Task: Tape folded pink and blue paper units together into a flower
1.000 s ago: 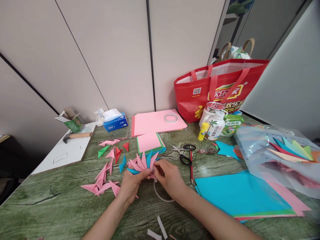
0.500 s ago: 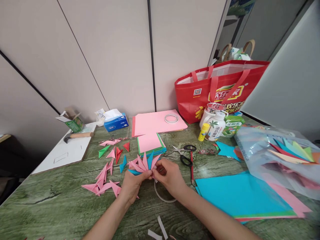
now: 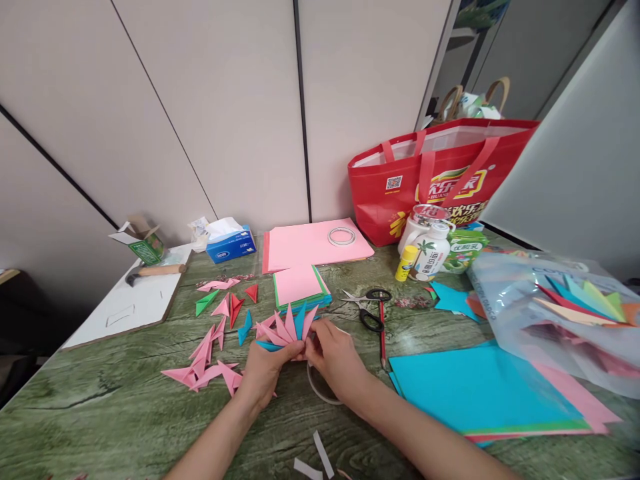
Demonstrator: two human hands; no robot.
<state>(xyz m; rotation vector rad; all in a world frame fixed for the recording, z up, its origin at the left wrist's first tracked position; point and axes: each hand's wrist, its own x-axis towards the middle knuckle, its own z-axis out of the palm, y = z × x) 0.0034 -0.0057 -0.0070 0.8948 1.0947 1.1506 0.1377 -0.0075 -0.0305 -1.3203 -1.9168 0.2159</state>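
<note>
Pinching the lower edge of the pink-and-blue folded-paper cluster, the left hand is bearing most of it, thumb in front. The right hand is closing its fingertips at the cluster's right lower edge; whether they are gripping a point or something smaller is staying hidden. The cluster is sitting between the hands, just in front of the square paper stack, over the tabletop.

The main risk, as I am judging it, is lying at that lower edge: if the left thumb is easing off while the right fingers are pressing, the points could be splaying or slipping apart. Squeezing too hard could be creasing them. The pale ring is lying partly under the right hand, so a dropping wrist could be nudging it.

Compared with half a second ago, the right hand is covering more of the ring and showing more of its back, while the cluster is staying nearly put.
</note>
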